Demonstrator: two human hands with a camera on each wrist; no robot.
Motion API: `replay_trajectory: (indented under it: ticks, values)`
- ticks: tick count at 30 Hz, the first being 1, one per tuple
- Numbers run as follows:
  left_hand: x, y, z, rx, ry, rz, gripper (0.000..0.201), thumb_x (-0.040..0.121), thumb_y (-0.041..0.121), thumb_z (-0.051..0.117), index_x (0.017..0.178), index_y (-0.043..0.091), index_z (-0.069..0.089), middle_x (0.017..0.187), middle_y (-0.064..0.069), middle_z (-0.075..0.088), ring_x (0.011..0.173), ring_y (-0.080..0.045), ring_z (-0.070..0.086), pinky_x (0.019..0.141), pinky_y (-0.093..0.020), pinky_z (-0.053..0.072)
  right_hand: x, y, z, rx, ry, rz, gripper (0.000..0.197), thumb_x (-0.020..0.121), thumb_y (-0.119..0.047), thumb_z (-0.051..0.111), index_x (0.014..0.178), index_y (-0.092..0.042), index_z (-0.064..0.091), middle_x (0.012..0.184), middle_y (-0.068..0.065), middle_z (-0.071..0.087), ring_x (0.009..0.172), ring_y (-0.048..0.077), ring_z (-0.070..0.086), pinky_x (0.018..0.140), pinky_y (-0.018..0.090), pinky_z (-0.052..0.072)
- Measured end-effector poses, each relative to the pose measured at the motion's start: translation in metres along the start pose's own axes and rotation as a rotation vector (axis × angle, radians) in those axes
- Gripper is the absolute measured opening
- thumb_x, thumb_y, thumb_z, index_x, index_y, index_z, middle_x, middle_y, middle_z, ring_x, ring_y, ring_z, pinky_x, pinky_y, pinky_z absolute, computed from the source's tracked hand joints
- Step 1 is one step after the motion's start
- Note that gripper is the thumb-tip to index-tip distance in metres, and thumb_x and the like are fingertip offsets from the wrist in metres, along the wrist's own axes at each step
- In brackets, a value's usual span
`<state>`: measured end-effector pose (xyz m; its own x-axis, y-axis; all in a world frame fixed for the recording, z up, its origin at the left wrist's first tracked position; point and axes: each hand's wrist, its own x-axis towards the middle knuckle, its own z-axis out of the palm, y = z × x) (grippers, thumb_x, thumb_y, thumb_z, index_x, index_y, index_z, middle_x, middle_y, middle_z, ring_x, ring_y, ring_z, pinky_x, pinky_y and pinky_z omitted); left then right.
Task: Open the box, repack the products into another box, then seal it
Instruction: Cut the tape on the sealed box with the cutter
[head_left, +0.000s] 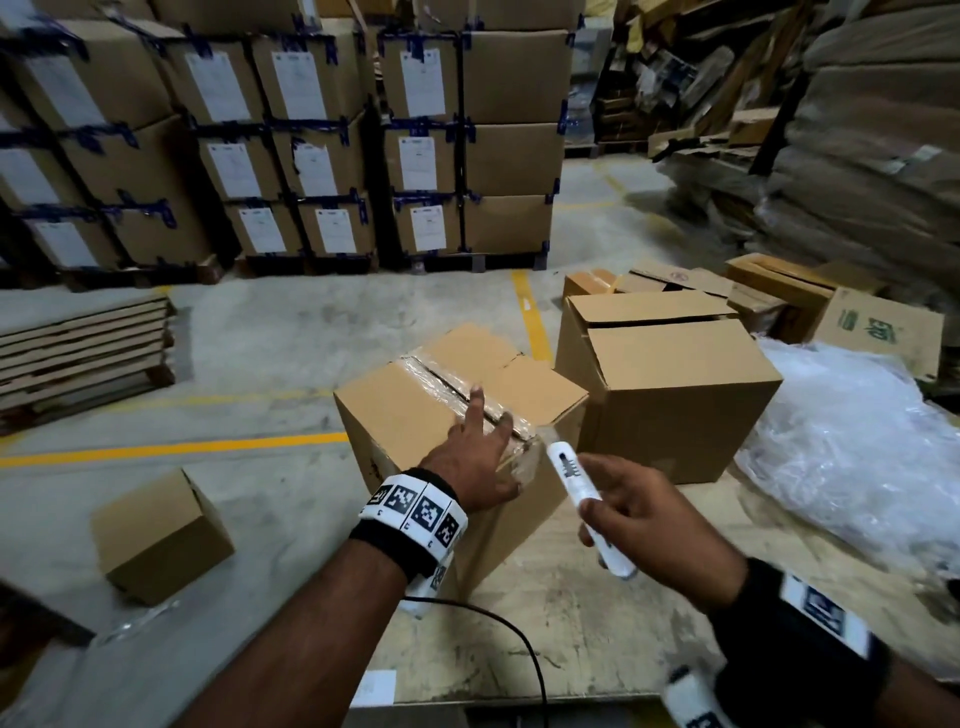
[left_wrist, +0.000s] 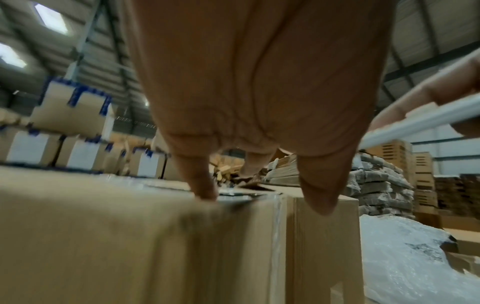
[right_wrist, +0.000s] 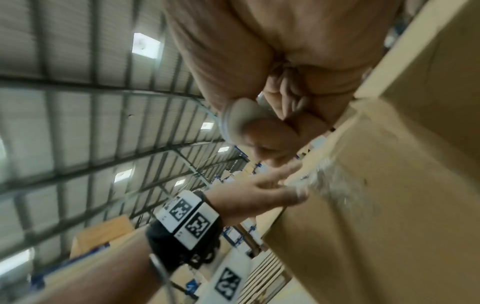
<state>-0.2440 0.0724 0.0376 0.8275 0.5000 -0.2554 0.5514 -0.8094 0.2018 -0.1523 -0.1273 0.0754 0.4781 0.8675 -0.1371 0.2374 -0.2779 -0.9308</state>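
Note:
A taped cardboard box (head_left: 415, 410) sits on a low wooden platform, clear tape (head_left: 447, 382) running along its top seam. My left hand (head_left: 480, 457) lies on the box top near the front edge, fingers straight and spread on the tape; the left wrist view shows its fingertips (left_wrist: 205, 191) touching the top edge of that taped box (left_wrist: 103, 236). My right hand (head_left: 639, 514) grips a white box cutter (head_left: 576, 491) just right of the box, its tip close to the taped front corner. The cutter (left_wrist: 415, 117) also shows in the left wrist view. A second box (head_left: 670, 374) stands to the right with its flaps loosely folded.
A small closed box (head_left: 161, 535) lies on the floor at left. Crumpled clear plastic sheet (head_left: 852, 447) covers the right side. Flattened cartons (head_left: 78, 348) are stacked at left, pallets of labelled boxes (head_left: 322, 140) behind. A black cable (head_left: 514, 639) crosses the platform near me.

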Motion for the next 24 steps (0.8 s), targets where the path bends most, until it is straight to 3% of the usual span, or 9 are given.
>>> replay_trajectory:
  ticks: [2, 4, 6, 8, 12, 15, 18, 21, 24]
  values:
    - [-0.006, -0.003, -0.009, 0.050, -0.031, 0.000, 0.084, 0.087, 0.054, 0.059, 0.152, 0.020, 0.017, 0.158, -0.014, -0.020, 0.144, -0.040, 0.016, 0.113, -0.051, 0.031, -0.007, -0.004, -0.021, -0.276, 0.030, -0.084, 0.034, 0.092, -0.009, 0.058, 0.123, -0.023, 0.053, 0.080, 0.000, 0.070, 0.064, 0.009, 0.068, 0.057, 0.029, 0.054]
    - [-0.008, -0.019, -0.022, 0.107, -0.052, -0.051, 0.074, 0.089, 0.057, 0.053, 0.148, 0.020, 0.029, 0.159, -0.015, -0.003, 0.142, -0.038, 0.019, 0.111, -0.052, 0.032, -0.001, -0.007, -0.038, -0.456, 0.021, -0.086, 0.021, 0.090, -0.011, 0.058, 0.109, -0.021, 0.055, 0.076, 0.001, 0.070, 0.061, 0.009, 0.067, 0.055, 0.032, 0.055]
    - [-0.001, -0.047, -0.037, 0.138, -0.050, -0.127, 0.067, 0.089, 0.060, 0.048, 0.144, 0.023, 0.037, 0.152, -0.016, 0.025, 0.136, -0.036, 0.030, 0.107, -0.051, 0.036, 0.016, -0.005, -0.042, -0.458, 0.077, -0.071, 0.014, 0.090, -0.010, 0.056, 0.102, -0.018, 0.055, 0.074, 0.002, 0.069, 0.058, 0.015, 0.067, 0.054, 0.041, 0.056]
    - [0.008, -0.080, -0.050, 0.185, -0.040, -0.227, 0.066, 0.089, 0.062, 0.046, 0.141, 0.022, 0.039, 0.142, -0.015, 0.042, 0.128, -0.036, 0.041, 0.104, -0.048, 0.040, 0.040, 0.003, -0.035, -0.486, 0.150, -0.091, 0.018, 0.091, -0.011, 0.054, 0.108, -0.017, 0.050, 0.082, 0.004, 0.067, 0.065, 0.023, 0.066, 0.061, 0.046, 0.056]
    - [0.023, -0.134, -0.059, 0.158, -0.001, -0.419, 0.067, 0.092, 0.058, 0.046, 0.147, 0.023, 0.029, 0.144, -0.018, 0.039, 0.127, -0.040, 0.045, 0.103, -0.046, 0.041, 0.073, 0.019, 0.003, -0.424, 0.109, -0.127, 0.033, 0.095, -0.018, 0.053, 0.125, -0.016, 0.040, 0.102, 0.015, 0.063, 0.084, 0.031, 0.063, 0.072, 0.045, 0.053]
    - [0.032, -0.160, -0.054, 0.112, -0.057, -0.454, 0.071, 0.095, 0.054, 0.044, 0.153, 0.027, 0.013, 0.150, -0.022, 0.030, 0.134, -0.041, 0.038, 0.106, -0.046, 0.037, 0.087, 0.023, 0.035, -0.324, 0.066, -0.149, 0.056, 0.092, -0.030, 0.061, 0.140, -0.019, 0.033, 0.120, 0.007, 0.054, 0.103, 0.024, 0.057, 0.088, 0.037, 0.050]
    - [0.041, -0.172, -0.054, 0.070, -0.084, -0.455, 0.075, 0.096, 0.052, 0.045, 0.155, 0.027, 0.006, 0.158, -0.022, 0.012, 0.140, -0.041, 0.029, 0.110, -0.044, 0.030, 0.100, 0.031, 0.062, -0.283, 0.131, -0.107, 0.068, 0.086, -0.045, 0.065, 0.141, -0.025, 0.028, 0.125, 0.004, 0.049, 0.106, 0.020, 0.053, 0.089, 0.038, 0.050]
    - [0.051, -0.181, -0.052, 0.047, -0.039, -0.397, 0.073, 0.095, 0.045, 0.050, 0.153, 0.020, 0.013, 0.153, -0.021, 0.028, 0.134, -0.037, 0.040, 0.107, -0.041, 0.037, 0.105, 0.033, 0.082, -0.226, 0.251, -0.063, 0.084, 0.082, -0.049, 0.069, 0.145, -0.023, 0.020, 0.140, 0.010, 0.038, 0.116, 0.025, 0.052, 0.095, 0.039, 0.049]
    - [0.051, -0.186, -0.044, 0.003, -0.008, -0.381, 0.073, 0.096, 0.043, 0.051, 0.153, 0.018, 0.015, 0.146, -0.023, 0.038, 0.131, -0.036, 0.044, 0.103, -0.039, 0.039, 0.104, 0.032, 0.093, -0.208, 0.217, -0.025, 0.113, 0.071, -0.055, 0.075, 0.151, -0.026, 0.000, 0.153, 0.008, 0.016, 0.134, 0.029, 0.037, 0.105, 0.042, 0.041]
